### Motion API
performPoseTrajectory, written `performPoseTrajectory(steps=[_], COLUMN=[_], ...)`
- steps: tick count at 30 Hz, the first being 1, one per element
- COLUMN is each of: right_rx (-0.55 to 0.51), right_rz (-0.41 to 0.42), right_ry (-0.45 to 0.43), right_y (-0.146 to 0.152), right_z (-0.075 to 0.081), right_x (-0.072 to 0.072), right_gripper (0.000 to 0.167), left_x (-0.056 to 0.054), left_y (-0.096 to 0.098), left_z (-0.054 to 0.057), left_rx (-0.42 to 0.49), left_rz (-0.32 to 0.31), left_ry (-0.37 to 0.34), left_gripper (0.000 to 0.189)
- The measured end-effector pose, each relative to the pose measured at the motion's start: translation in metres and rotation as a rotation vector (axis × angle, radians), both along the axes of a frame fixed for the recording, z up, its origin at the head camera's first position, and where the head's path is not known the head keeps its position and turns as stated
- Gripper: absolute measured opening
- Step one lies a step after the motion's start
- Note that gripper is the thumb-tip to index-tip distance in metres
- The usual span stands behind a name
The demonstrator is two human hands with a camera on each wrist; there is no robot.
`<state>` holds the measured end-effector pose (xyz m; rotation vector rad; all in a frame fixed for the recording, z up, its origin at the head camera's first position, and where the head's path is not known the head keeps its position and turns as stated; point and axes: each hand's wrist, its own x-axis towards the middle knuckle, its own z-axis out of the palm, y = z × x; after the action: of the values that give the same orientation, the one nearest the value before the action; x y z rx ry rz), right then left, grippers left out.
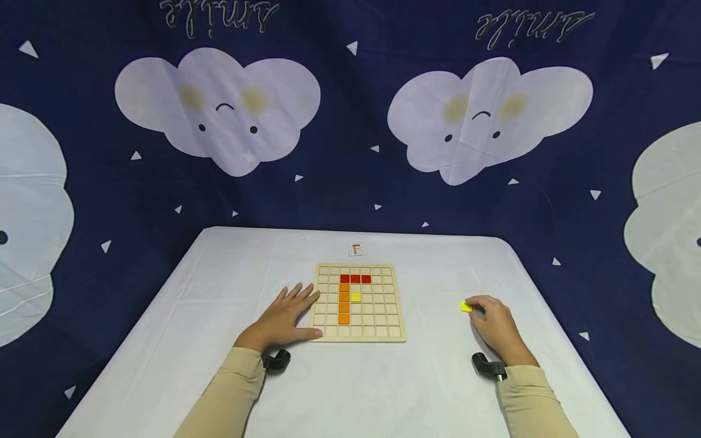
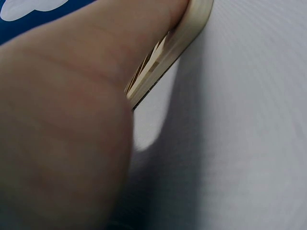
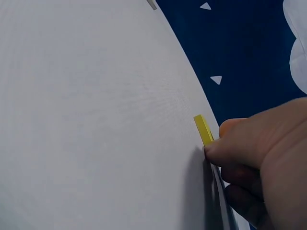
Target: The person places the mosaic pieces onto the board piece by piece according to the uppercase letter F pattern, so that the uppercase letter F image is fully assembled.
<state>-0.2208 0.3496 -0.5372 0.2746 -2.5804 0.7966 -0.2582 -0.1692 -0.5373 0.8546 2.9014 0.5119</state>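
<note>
A wooden grid board (image 1: 383, 316) lies on the white table, bearing a row of red tiles (image 1: 355, 278), a column of orange tiles (image 1: 344, 298) below its left end, and one yellow tile (image 1: 356, 297) beside the column. My left hand (image 1: 282, 319) rests spread at the board's left edge, fingertips and thumb at its rim; the left wrist view has the thumb against the board's side (image 2: 163, 60). Well to the right of the board, my right hand (image 1: 495, 322) pinches another yellow tile (image 1: 465, 306) between thumb and fingers. In the right wrist view that yellow tile (image 3: 203, 129) stands out past the thumb tip.
Behind the board lies a small pattern card (image 1: 357, 249) with a printed grid and coloured squares. The white tabletop (image 1: 432, 377) ends at a dark blue curtain (image 1: 339, 194) with clouds and triangles. Each wrist wears a black band (image 1: 489, 366).
</note>
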Motion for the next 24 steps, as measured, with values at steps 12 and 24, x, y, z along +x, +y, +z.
performPoseTrajectory(steps=[12, 24], right_rx=[0.012, 0.012], right_rz=[0.014, 0.04], right_ry=[0.022, 0.031], right_y=[-0.002, -0.011], right_z=[0.0, 0.001], right_x=[0.002, 0.0], right_gripper=[0.023, 0.024], left_x=[0.001, 0.002], left_y=[0.0, 0.001], left_z=[0.001, 0.003], left_rx=[0.004, 0.004], left_rz=[0.003, 0.01], left_ry=[-0.004, -0.012], left_gripper=[0.105, 0.105])
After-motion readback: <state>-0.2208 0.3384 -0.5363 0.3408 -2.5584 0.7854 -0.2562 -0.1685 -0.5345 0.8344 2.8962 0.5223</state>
